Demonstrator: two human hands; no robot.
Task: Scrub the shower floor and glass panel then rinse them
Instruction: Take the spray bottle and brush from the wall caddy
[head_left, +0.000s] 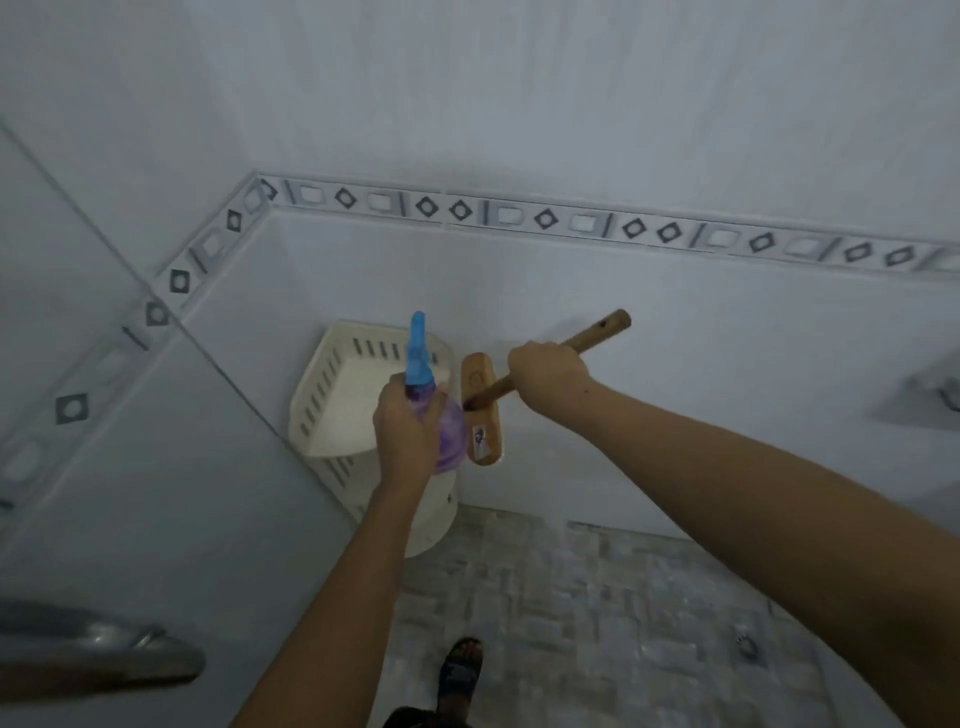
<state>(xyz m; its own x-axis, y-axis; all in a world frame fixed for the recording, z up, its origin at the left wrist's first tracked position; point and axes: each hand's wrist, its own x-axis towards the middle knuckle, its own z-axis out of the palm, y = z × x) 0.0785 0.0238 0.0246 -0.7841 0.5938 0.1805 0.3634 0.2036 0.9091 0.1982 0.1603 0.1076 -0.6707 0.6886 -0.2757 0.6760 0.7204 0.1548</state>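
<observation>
Shower floor (597, 613): grey mottled mosaic tiles.

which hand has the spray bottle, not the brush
The left hand. It grips the spray bottle, purple with a blue nozzle, in front of the cream corner shelf. The right hand holds the wooden scrub brush by its handle.

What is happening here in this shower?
A person stands in a tiled shower corner. The left hand holds a purple spray bottle with a blue nozzle, in front of the cream corner shelf. The right hand holds the handle of a wooden brush, its head beside the bottle, up off the floor.
</observation>
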